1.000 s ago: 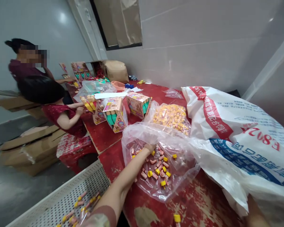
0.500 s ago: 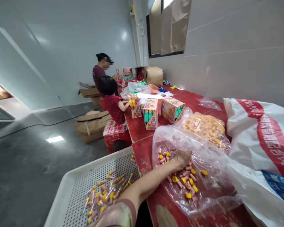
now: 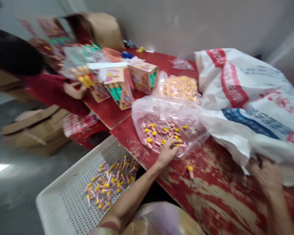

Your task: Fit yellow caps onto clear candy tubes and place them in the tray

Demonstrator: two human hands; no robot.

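Observation:
My left hand (image 3: pixel 169 151) is at the near edge of a clear plastic bag (image 3: pixel 143 106), its fingers bent together on a small pink piece with a yellow cap. Several pink pieces (image 3: pixel 158 143) and yellow caps (image 3: pixel 149 140) lie loose on this bag. At the right, my right hand (image 3: pixel 267 173) is at the lower edge of a white sack (image 3: pixel 259 78) with red and blue print; its fingertips are partly hidden and blurred. One capped tube (image 3: pixel 190 172) lies on the worn red table (image 3: pixel 215 195) between my hands.
A white perforated tray (image 3: pixel 71 192) with capped tubes (image 3: pixel 105 187) stands lower left. Behind are a bag of yellow pieces (image 3: pixel 182 86) and display boxes (image 3: pixel 143 75). A person in a red top (image 3: pixel 49 91) sits left, near cardboard boxes (image 3: pixel 42 133).
The view has swung right and down. My left hand has moved from among the pieces to the bag's near edge. My right hand has come into view at the sack.

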